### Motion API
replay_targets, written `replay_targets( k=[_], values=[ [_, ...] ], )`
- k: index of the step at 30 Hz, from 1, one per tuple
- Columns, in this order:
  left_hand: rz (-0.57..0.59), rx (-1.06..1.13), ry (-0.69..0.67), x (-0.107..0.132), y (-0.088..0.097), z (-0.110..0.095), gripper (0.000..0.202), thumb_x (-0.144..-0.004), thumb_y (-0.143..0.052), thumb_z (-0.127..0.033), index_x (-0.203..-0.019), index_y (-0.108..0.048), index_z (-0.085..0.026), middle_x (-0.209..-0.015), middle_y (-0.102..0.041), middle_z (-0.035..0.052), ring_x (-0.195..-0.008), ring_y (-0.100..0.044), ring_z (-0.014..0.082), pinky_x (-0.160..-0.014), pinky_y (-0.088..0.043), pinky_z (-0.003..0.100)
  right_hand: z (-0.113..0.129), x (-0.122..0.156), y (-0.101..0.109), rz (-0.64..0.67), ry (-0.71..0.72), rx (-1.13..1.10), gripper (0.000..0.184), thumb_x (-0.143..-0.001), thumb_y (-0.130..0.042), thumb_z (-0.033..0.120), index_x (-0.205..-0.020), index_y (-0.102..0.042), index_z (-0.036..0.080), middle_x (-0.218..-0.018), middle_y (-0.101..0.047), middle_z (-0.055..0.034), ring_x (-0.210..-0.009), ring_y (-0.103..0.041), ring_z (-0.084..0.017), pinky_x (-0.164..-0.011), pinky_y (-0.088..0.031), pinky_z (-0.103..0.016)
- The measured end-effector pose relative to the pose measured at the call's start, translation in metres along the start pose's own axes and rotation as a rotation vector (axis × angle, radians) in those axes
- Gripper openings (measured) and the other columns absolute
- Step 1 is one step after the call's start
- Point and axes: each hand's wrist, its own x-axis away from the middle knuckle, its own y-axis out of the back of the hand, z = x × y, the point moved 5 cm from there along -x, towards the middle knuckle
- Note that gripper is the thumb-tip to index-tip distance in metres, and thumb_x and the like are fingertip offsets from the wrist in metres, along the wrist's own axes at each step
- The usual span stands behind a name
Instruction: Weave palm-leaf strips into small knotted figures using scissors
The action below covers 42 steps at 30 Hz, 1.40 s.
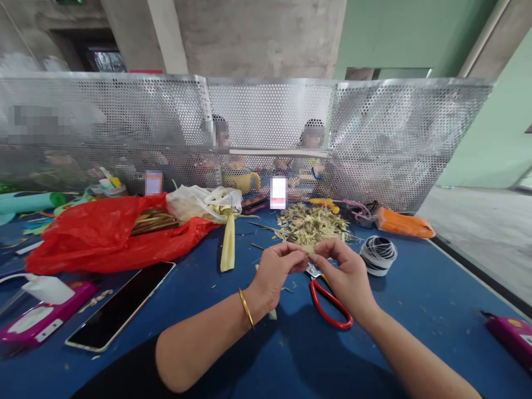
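Note:
Between the fingertips of both hands is a small pale piece of dried husk or leaf [308, 249], mostly covered by the fingers. My left hand [272, 271], with a gold bangle at the wrist, pinches it from the left. From the other side my right hand [348, 272] pinches it between thumb and fingers. Scissors with red handles [332, 320] lie on the blue table under my right hand, their blades partly hidden. Just beyond the fingers rises a heap of shredded pale-green scraps [313, 221]. A longer yellowish husk strip [228, 246] lies left of my left hand.
A red plastic bag [100, 233], a white bag [199, 200] and a dark phone [122, 307] occupy the left. Right of the hands stand a wound spool [379, 256] and an orange packet [403, 223]. A perforated metal screen [270, 105] crosses the back, with people behind it.

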Motion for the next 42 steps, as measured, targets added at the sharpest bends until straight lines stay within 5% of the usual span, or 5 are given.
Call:
replay_targets(
  k=[11, 15, 20, 33, 42],
  values=[
    [0.016, -0.013, 0.037, 0.0, -0.001, 0.003, 0.014, -0.067, -0.07, -0.025, -0.072, -0.067, -0.012, -0.065, -0.065, 0.0031, -0.058, -0.059, 0.0105, -0.067, -0.051, 0.026, -0.008, 0.0, -0.003, 0.058, -0.01, -0.02, 0.009, -0.083, -0.059, 0.027, -0.088, -0.06, 0.019, -0.075, -0.064, -0.0008, -0.069, -0.059, -0.015, -0.066, -0.047, -0.026],
    [-0.02, 0.013, 0.094, 0.001, 0.0, 0.005, 0.014, -0.069, -0.07, -0.026, -0.069, -0.065, -0.012, -0.062, -0.063, 0.0015, -0.053, -0.056, 0.0086, -0.062, -0.05, 0.023, -0.001, 0.003, -0.003, 0.062, 0.17, 0.119, 0.017, -0.086, -0.057, 0.023, -0.103, -0.059, 0.022, -0.082, -0.065, -0.0002, -0.076, -0.061, -0.015, -0.072, -0.047, -0.025],
    [0.006, 0.04, 0.1, 0.002, -0.002, 0.001, 0.013, -0.068, -0.07, -0.025, -0.066, -0.065, -0.013, -0.062, -0.062, 0.0012, -0.054, -0.056, 0.0085, -0.061, -0.049, 0.022, 0.012, 0.004, -0.004, 0.083, 0.357, 0.25, 0.011, -0.089, -0.053, 0.018, -0.092, -0.062, 0.023, -0.087, -0.065, -0.002, -0.082, -0.061, -0.016, -0.074, -0.045, -0.025],
    [-0.006, -0.003, -0.018, 0.001, -0.002, 0.001, 0.011, -0.067, -0.07, -0.022, -0.072, -0.066, -0.013, -0.068, -0.066, 0.003, -0.063, -0.061, 0.0119, -0.069, -0.052, 0.027, -0.006, -0.001, -0.001, 0.002, 0.022, 0.0, 0.008, -0.081, -0.061, 0.026, -0.086, -0.058, 0.02, -0.075, -0.062, -0.0003, -0.07, -0.058, -0.015, -0.067, -0.047, -0.028],
    [0.014, -0.168, -0.127, 0.001, -0.002, -0.004, 0.008, -0.07, -0.068, -0.024, -0.071, -0.068, -0.016, -0.07, -0.068, 0.003, -0.065, -0.061, 0.0133, -0.069, -0.05, 0.026, -0.006, -0.003, 0.0, 0.025, -0.033, -0.009, 0.011, -0.08, -0.061, 0.029, -0.081, -0.063, 0.018, -0.072, -0.065, -0.0019, -0.068, -0.059, -0.016, -0.065, -0.047, -0.027]
  ],
)
